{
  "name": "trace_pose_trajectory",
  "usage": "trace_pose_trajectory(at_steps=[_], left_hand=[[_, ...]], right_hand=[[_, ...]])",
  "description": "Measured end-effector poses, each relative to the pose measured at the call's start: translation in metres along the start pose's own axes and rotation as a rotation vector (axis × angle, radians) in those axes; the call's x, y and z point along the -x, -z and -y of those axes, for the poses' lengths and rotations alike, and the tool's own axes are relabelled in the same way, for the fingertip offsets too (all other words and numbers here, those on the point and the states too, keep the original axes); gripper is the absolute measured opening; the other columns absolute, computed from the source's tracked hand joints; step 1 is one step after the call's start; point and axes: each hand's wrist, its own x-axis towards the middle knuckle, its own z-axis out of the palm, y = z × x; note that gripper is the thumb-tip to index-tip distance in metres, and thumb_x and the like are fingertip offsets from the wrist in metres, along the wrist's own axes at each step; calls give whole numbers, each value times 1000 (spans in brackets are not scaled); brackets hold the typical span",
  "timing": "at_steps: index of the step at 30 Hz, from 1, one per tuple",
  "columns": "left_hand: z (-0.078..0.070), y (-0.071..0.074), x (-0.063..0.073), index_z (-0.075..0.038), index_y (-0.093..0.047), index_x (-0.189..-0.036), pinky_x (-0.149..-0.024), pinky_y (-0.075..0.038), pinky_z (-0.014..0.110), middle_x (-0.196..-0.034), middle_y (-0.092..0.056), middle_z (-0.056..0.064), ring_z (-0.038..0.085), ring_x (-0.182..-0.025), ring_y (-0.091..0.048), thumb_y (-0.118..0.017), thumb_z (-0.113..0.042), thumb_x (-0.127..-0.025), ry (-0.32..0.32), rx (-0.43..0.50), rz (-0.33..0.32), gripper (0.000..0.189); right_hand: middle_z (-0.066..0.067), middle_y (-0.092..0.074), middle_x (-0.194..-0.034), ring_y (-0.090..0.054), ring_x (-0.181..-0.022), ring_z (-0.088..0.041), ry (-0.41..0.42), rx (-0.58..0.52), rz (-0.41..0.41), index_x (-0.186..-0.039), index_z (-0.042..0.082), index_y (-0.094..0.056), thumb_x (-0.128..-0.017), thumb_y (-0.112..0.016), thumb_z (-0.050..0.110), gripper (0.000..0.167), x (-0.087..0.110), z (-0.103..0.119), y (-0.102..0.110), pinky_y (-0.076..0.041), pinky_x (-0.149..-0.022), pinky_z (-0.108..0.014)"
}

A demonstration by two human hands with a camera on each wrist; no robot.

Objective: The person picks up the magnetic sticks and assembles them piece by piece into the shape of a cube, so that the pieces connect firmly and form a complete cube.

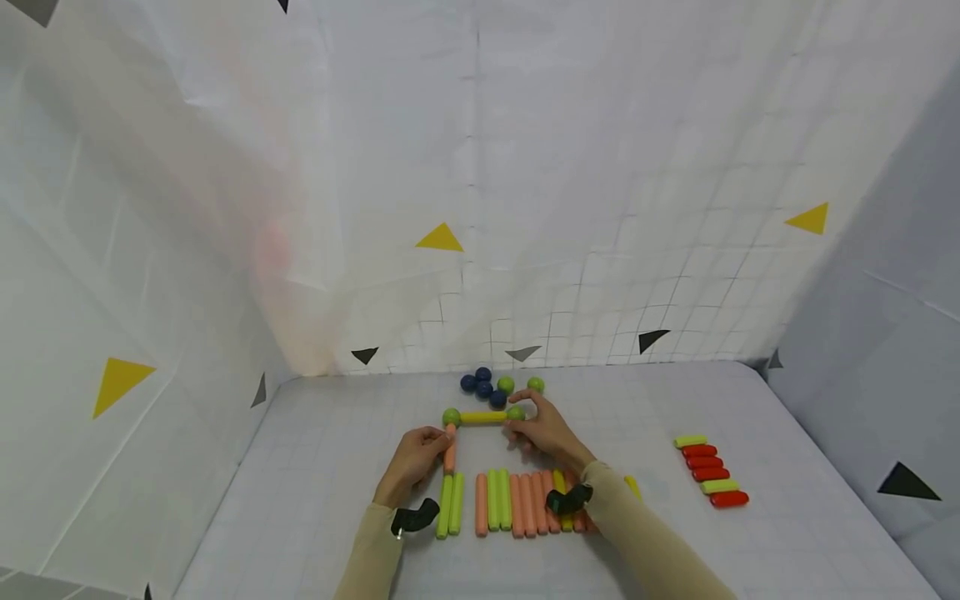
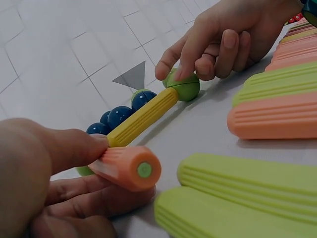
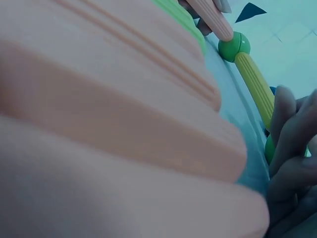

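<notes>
My left hand (image 1: 411, 460) pinches an orange stick (image 1: 450, 457) between thumb and fingers. The stick's far end meets a green ball (image 1: 451, 417). From that ball a yellow stick (image 1: 483, 417) runs right to a second green ball (image 2: 184, 87). My right hand (image 1: 546, 429) holds this second ball with thumb and index finger, its other fingers curled below, as the left wrist view shows. Together the pieces form a corner shape. The orange stick's near end, with a pale green centre (image 2: 144, 170), faces the left wrist camera.
Behind the yellow stick lie several dark blue balls (image 1: 483, 389) and two loose green balls (image 1: 536, 384). Lime sticks (image 1: 451, 506) and a row of orange, lime and yellow sticks (image 1: 529, 504) lie nearer me, partly under my right wrist. Short red and lime pieces (image 1: 701, 462) lie right.
</notes>
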Motion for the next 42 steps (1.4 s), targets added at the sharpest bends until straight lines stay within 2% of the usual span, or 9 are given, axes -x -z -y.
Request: trace_pose_trajectory(at_steps=[5,7,10,14,17,21,26,32,42], left_hand=[[-2,1,-2,-7,-72,-120,-47,-31,25,-77,-58,-5,10,-54,-39,-67,-39,-104,3,-2,-8,36],[-2,1,-2,-7,-73,-119,-46,-31,25,-76,-58,-5,10,-53,-38,-68,-39,-104,9,-4,-11,36],[-2,1,-1,-8,-73,-119,-46,-31,26,-76,-58,-5,10,-53,-39,-68,-41,-104,19,-8,-6,36],[-3,2,1,-7,-72,-119,-48,-32,26,-78,-59,-4,10,-55,-40,-67,-41,-104,8,-13,3,37],[-2,2,1,-6,-72,-118,-49,-32,26,-79,-59,-5,10,-56,-40,-67,-39,-105,-3,-4,4,35],[-1,1,-2,-6,-72,-117,-48,-31,26,-76,-58,-5,10,-55,-39,-67,-36,-105,-7,4,5,33],[0,2,-3,-6,-72,-117,-47,-30,26,-75,-56,-5,10,-53,-38,-67,-37,-105,-1,6,17,34],[-2,5,-2,-6,-73,-117,-48,-31,26,-73,-54,-5,10,-55,-39,-66,-38,-105,-11,2,30,35],[-1,6,-1,-5,-72,-118,-47,-30,25,-73,-53,-6,9,-53,-38,-67,-38,-104,-6,29,48,35]], right_hand=[[-2,-72,-72,-50,-50,-10,-15,7,13,-122,13,-65,-97,-79,26,32,3,1,2,-40,-49,-26],[0,-70,-74,-50,-54,-10,-12,44,48,-116,13,-68,-97,-79,30,29,9,3,1,-40,-51,-26],[0,-69,-75,-51,-59,-10,30,166,126,-115,13,-69,-96,-79,36,31,20,7,-5,-42,-55,-26],[2,-67,-73,-55,-62,-10,124,461,219,-115,20,-69,-93,-79,51,40,33,13,-14,-46,-59,-27],[7,-62,-72,-55,-63,-9,163,655,236,-113,26,-68,-87,-79,64,47,39,19,-23,-45,-59,-28],[8,-53,-67,-49,-59,-11,173,779,228,-112,28,-64,-81,-80,72,56,45,24,-32,-39,-56,-30],[10,-51,-66,-47,-58,-9,229,850,210,-110,25,-65,-81,-80,72,57,47,29,-39,-38,-55,-28],[11,-58,-81,-50,-70,-6,318,883,196,-104,22,-69,-78,-80,74,59,49,37,-52,-43,-63,-27],[10,-64,-84,-55,-74,-6,242,821,242,-99,21,-70,-79,-87,62,48,49,39,-58,-47,-67,-29]])
